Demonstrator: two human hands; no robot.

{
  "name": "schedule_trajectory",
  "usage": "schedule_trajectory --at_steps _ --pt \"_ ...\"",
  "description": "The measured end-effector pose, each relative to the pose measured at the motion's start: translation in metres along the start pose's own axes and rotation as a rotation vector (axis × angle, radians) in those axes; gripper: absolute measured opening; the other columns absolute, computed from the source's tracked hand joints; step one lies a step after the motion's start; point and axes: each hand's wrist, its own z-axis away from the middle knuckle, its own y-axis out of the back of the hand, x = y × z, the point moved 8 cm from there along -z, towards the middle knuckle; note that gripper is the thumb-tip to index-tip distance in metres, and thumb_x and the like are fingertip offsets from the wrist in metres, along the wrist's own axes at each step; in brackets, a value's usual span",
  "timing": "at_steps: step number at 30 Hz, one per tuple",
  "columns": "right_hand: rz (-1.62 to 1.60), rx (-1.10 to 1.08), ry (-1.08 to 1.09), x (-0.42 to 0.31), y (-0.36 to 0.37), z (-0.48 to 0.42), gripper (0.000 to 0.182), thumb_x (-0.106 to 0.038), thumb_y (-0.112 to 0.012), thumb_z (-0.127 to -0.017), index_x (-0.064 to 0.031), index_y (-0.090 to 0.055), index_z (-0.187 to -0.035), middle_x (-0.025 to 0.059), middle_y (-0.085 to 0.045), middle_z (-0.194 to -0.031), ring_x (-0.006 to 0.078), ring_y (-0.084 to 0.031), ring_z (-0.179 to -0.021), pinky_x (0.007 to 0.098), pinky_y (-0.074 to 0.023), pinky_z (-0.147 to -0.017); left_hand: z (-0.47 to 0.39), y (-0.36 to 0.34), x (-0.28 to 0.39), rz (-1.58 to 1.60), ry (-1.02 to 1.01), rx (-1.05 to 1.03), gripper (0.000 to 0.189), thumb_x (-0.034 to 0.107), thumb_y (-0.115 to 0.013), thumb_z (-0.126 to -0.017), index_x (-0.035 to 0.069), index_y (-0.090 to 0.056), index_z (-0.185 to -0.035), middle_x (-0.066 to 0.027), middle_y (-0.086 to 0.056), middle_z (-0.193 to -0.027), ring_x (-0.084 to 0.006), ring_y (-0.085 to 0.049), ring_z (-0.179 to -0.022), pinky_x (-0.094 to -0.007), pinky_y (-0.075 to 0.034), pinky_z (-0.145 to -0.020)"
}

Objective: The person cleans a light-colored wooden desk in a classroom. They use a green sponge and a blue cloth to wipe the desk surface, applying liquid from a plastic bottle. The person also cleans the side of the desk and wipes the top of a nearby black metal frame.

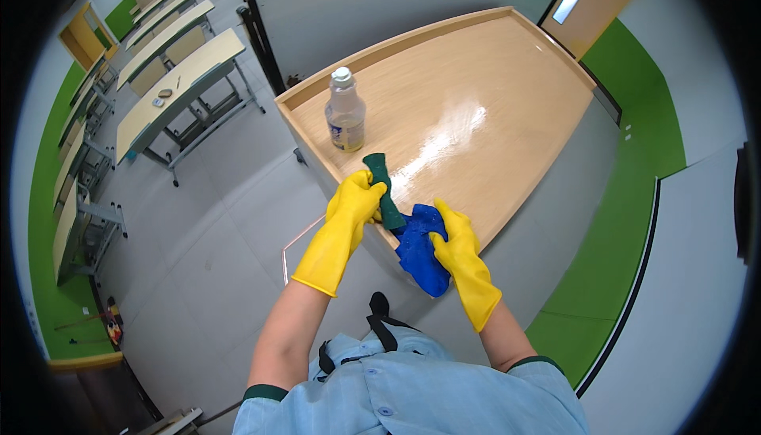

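Note:
My left hand [355, 199], in a yellow rubber glove, grips a green scouring pad [385, 191] by its middle, at the near left edge of a wooden desk top [511, 90]. My right hand [461, 242], gloved the same way, holds a crumpled blue cloth [425, 251] over the desk's near corner. The pad's lower end touches or overlaps the cloth. Beyond my left hand, a clear plastic bottle [346, 111] with a white cap and some yellowish liquid stands upright on the desk. Light reflects off the desk's glossy surface.
A raised wooden rim [404, 49] runs along the desk's far side. Folding tables [184, 78] with chairs stand in rows at the left, the nearest bearing small items. A wooden door [600, 4] is at the upper right. Tools [113, 321] lie by the left wall.

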Motion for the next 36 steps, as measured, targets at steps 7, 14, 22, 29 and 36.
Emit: schedule_trajectory --at_steps 7,14,22,29,36 --pt "0.418 0.518 0.163 0.106 0.082 -0.103 0.058 -0.015 -0.072 -0.09 -0.0132 -0.065 -0.147 0.0275 -0.064 -0.145 0.0469 -0.064 -0.125 0.0514 -0.0531 -0.107 0.018 0.006 0.016 -0.136 0.025 0.09 0.031 0.023 -0.07 -0.104 0.007 -0.072 -0.13 -0.009 -0.076 -0.095 -0.0189 -0.071 -0.071 -0.0331 -0.056 -0.067" --pt "0.522 0.12 -0.028 0.054 0.038 -0.078 0.087 -0.065 -0.072 -0.091 -0.0072 -0.058 -0.154 0.0286 -0.039 -0.169 0.0537 -0.031 -0.156 0.0687 -0.0133 -0.128 0.006 0.004 0.001 -0.248 -0.105 0.186 0.034 0.026 -0.071 -0.101 0.004 -0.072 -0.126 -0.0168 -0.078 -0.101 -0.0261 -0.074 -0.079 -0.0379 -0.056 -0.074" --pt "0.149 -0.207 0.873 -0.058 -0.017 -0.055 0.053 -0.028 -0.076 -0.09 -0.0127 -0.07 -0.14 0.0138 -0.055 -0.161 0.0413 -0.046 -0.151 0.0576 -0.0271 -0.13 0.02 0.002 0.009 -0.106 -0.018 0.259 0.029 0.02 -0.074 -0.101 0.0 -0.072 -0.122 -0.0141 -0.075 -0.091 -0.0203 -0.07 -0.072 -0.036 -0.054 -0.068" --pt "0.291 0.295 0.362 0.151 0.084 -0.282 0.046 -0.03 -0.074 -0.091 -0.0202 -0.074 -0.136 0.0153 -0.061 -0.156 0.0395 -0.054 -0.144 0.0515 -0.0386 -0.123 0.011 -0.001 0.007 -0.163 -0.015 0.284 0.032 0.023 -0.076 -0.1 -0.001 -0.072 -0.12 -0.0178 -0.076 -0.098 -0.0253 -0.073 -0.084 -0.0388 -0.056 -0.076" --pt "0.533 0.437 -0.144 0.242 0.14 -0.237 0.053 -0.042 -0.064 -0.102 -0.01 -0.068 -0.143 0.0203 -0.054 -0.16 0.046 -0.057 -0.135 0.0521 -0.046 -0.115 0.003 0.003 -0.002 -0.331 -0.176 0.339 0.034 0.031 -0.075 -0.097 0.005 -0.073 -0.119 -0.0249 -0.076 -0.102 -0.045 -0.073 -0.098 -0.0485 -0.058 -0.085"
